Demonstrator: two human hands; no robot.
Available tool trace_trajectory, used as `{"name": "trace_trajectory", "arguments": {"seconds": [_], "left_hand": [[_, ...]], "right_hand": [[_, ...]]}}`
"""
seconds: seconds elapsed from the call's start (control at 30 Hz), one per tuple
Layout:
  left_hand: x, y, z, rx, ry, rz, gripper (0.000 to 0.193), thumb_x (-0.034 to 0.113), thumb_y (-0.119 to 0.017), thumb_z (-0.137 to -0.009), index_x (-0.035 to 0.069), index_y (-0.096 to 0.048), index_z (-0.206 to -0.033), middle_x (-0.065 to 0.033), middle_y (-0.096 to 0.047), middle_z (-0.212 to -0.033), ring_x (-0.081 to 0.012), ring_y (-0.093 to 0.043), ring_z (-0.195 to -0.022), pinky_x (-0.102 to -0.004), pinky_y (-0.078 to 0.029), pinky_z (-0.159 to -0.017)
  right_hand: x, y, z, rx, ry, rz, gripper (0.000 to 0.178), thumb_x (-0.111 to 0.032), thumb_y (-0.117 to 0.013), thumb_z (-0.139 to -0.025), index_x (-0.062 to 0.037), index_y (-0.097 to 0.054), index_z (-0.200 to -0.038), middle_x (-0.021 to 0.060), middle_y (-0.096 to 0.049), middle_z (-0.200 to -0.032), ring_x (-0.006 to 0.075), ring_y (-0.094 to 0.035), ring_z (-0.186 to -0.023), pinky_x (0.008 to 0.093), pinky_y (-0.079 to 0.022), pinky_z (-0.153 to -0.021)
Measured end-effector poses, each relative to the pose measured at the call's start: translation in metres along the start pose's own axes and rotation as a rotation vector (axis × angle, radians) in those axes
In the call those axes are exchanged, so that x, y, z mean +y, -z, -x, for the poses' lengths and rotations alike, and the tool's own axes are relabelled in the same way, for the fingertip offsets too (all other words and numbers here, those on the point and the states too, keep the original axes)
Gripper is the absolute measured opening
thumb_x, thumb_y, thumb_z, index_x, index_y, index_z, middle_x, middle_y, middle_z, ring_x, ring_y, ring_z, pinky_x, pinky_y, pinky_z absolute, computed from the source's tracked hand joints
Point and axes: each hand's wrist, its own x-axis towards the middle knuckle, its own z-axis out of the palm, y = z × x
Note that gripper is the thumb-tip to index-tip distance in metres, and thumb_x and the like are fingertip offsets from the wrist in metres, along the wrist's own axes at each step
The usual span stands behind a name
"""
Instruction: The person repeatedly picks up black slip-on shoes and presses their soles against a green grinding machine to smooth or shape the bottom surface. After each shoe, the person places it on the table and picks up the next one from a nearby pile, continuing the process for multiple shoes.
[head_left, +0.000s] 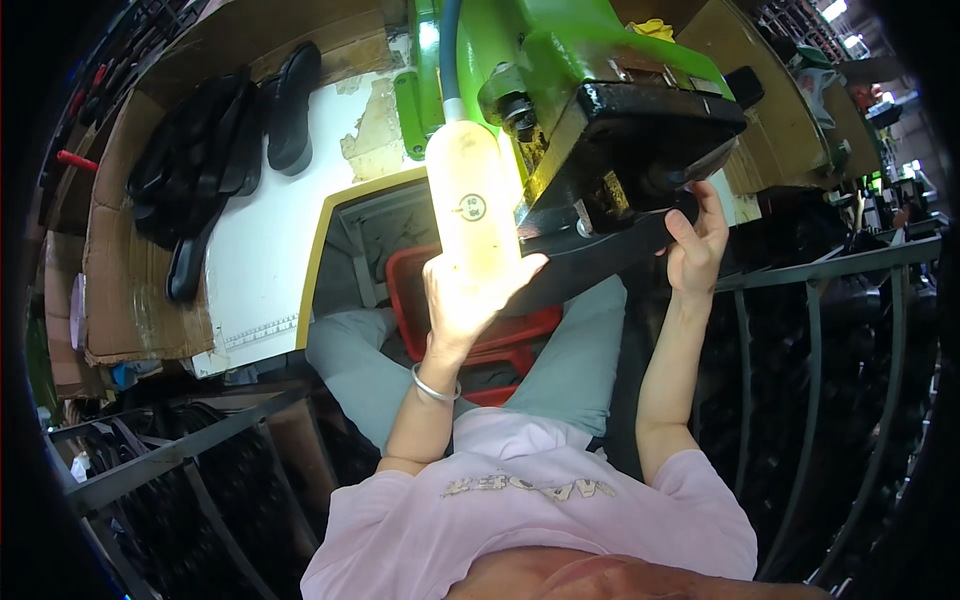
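Note:
A green machine (570, 40) with a black, oily head (650, 130) stands before me. Beneath that head lies a long, dark piece that looks like a shoe sole (590, 262); the machine hides part of it. My right hand (697, 245) is at its right end, thumb and fingers curled around the dark edge. My left hand (468, 300) reaches up under a glowing lamp (472, 195), its thumb pointing right towards the sole. The lamp and its glare hide the other fingers of that hand.
Black sandals or soles (200, 150) lie in an opened cardboard box (140, 290) on the white tabletop (262, 270). A red crate (400, 290) sits below, between my legs. Metal rails (830, 268) flank me, and another cardboard box (770, 150) stands behind the machine's right side.

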Motion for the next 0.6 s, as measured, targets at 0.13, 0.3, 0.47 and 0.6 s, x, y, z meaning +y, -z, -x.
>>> {"name": "trace_trajectory", "arguments": {"seconds": [0.13, 0.3, 0.47, 0.6], "left_hand": [[-0.02, 0.006, 0.006, -0.036, 0.162, 0.246, 0.035, 0.018, -0.086, -0.071, -0.004, -0.069, -0.092, -0.0065, -0.07, -0.075, -0.0119, -0.064, -0.065, -0.0277, -0.051, -0.063], [-0.033, 0.028, 0.013, -0.018, 0.233, 0.411, 0.032, 0.016, -0.085, -0.071, -0.004, -0.069, -0.09, -0.0006, -0.064, -0.071, -0.0046, -0.053, -0.065, -0.0213, -0.044, -0.06], [-0.019, 0.044, 0.009, 0.02, 0.246, 0.385, 0.022, 0.007, -0.084, -0.068, -0.002, -0.069, -0.081, -0.0019, -0.064, -0.07, -0.0047, -0.055, -0.065, -0.0219, -0.045, -0.061], [-0.018, 0.074, 0.011, -0.091, 0.301, 0.156, 0.021, 0.004, -0.085, -0.064, 0.0, -0.067, -0.073, -0.0037, -0.066, -0.067, -0.0069, -0.058, -0.06, -0.0234, -0.048, -0.058]], "right_hand": [[0.002, -0.011, -0.005, -0.08, -0.023, -0.012, 0.057, -0.001, -0.075, -0.074, 0.004, -0.053, -0.127, 0.0109, -0.055, -0.117, 0.0169, -0.053, -0.108, 0.0267, -0.043, -0.095], [0.011, -0.025, 0.003, -0.095, -0.037, 0.023, 0.058, -0.005, -0.078, -0.074, 0.004, -0.054, -0.126, 0.0109, -0.056, -0.117, 0.0167, -0.051, -0.111, 0.0273, -0.04, -0.097], [0.016, -0.038, 0.018, -0.112, -0.057, -0.045, 0.066, -0.011, -0.082, -0.072, 0.003, -0.051, -0.128, 0.0094, -0.055, -0.116, 0.0163, -0.05, -0.11, 0.0274, -0.039, -0.098], [0.02, -0.045, 0.037, -0.19, -0.067, -0.049, 0.071, -0.012, -0.084, -0.072, 0.0033, -0.048, -0.13, 0.0099, -0.056, -0.114, 0.0159, -0.054, -0.103, 0.0256, -0.046, -0.088]]}}
